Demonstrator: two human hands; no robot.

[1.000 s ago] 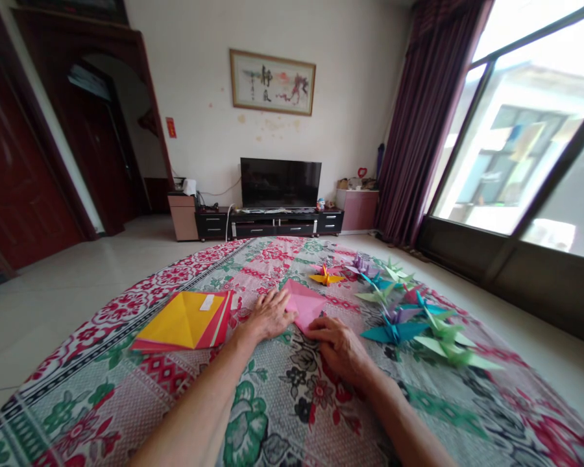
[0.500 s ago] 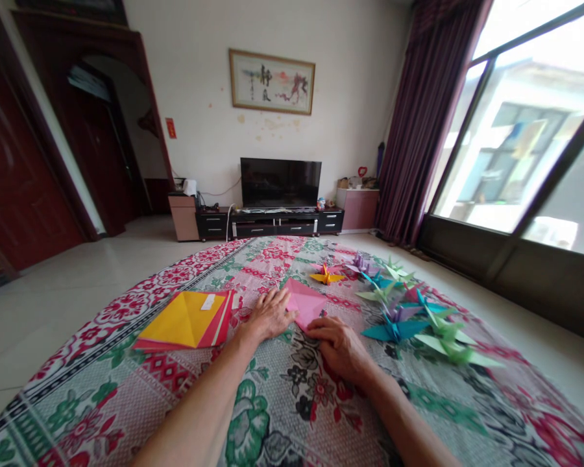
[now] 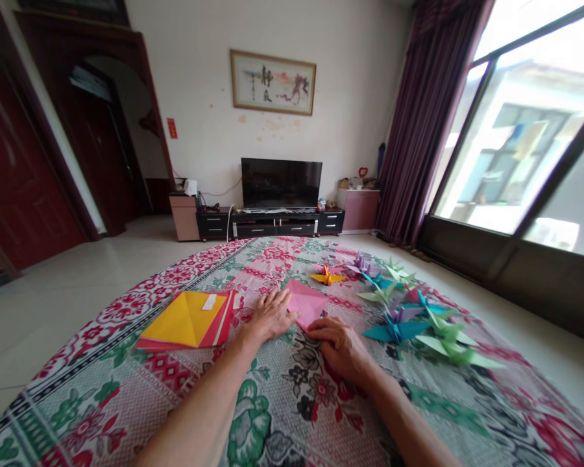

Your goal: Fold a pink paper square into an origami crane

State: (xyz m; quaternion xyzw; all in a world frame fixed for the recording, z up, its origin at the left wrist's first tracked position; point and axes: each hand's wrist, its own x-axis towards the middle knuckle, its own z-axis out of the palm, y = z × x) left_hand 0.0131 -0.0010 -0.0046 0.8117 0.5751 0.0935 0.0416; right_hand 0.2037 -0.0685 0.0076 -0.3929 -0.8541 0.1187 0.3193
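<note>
A folded pink paper lies on the patterned floor cloth in front of me. My left hand rests flat on its left edge, fingers stretched out. My right hand presses down at the paper's near corner with its fingers lying flat and close together. Neither hand lifts the paper.
A stack of coloured square sheets, yellow on top, lies to the left. Several folded paper cranes sit to the right, an orange one farther back. Beyond the cloth are tiled floor, a TV stand and a large window with curtains.
</note>
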